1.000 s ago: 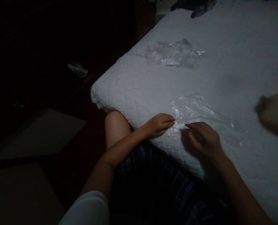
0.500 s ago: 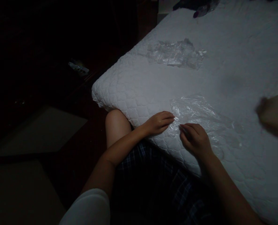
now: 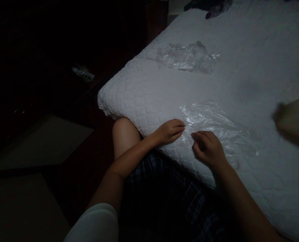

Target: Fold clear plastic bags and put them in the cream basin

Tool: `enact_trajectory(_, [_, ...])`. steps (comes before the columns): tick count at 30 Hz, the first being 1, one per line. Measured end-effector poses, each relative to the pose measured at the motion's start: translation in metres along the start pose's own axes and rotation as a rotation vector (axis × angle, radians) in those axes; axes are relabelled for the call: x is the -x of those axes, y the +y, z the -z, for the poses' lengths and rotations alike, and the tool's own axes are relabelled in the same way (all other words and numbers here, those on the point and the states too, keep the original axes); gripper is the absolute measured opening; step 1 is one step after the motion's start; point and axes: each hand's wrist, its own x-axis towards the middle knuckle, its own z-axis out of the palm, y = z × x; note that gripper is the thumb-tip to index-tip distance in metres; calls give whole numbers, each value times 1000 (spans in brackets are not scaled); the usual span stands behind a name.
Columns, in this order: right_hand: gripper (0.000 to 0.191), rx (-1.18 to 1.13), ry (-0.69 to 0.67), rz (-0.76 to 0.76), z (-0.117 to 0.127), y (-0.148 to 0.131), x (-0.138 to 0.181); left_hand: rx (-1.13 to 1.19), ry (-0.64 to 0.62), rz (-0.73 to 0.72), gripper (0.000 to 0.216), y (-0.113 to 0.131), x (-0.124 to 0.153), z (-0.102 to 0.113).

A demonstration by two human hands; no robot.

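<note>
A thin, clear plastic bag (image 3: 207, 116) lies crumpled and spread over the near side of a white quilted mattress (image 3: 149, 87). My left hand (image 3: 169, 131) is at the bag's left edge, its fingers closed together on the film. Just to the right, my right hand (image 3: 209, 148) pinches the near edge with thumb and forefinger; the curled fingers hide part of the grip. A small gap separates the two sets of fingertips. The room is dim, so the film's exact outline is hard to make out.
Another crumpled clear plastic sheet (image 3: 189, 57) lies farther back on the mattress. A blurred pale object (image 3: 294, 122) juts in from the right. Dark items and a clear bottle-like thing (image 3: 218, 9) sit at the far edge. On the dark floor is a small packet (image 3: 83, 74).
The bag's left corner has shifted slightly left, and the right hand's fingers look a little more curled. Otherwise the whole view has moved only slightly.
</note>
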Motion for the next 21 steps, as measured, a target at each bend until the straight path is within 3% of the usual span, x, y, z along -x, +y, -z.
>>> enact_trajectory(12, [16, -22, -30, -57, -2, 4, 1, -13, -49, 47, 18, 2, -2, 2])
enact_trajectory(21, [11, -57, 38, -82, -3, 2, 0, -8, -34, 52, 20, 3, -3, 1])
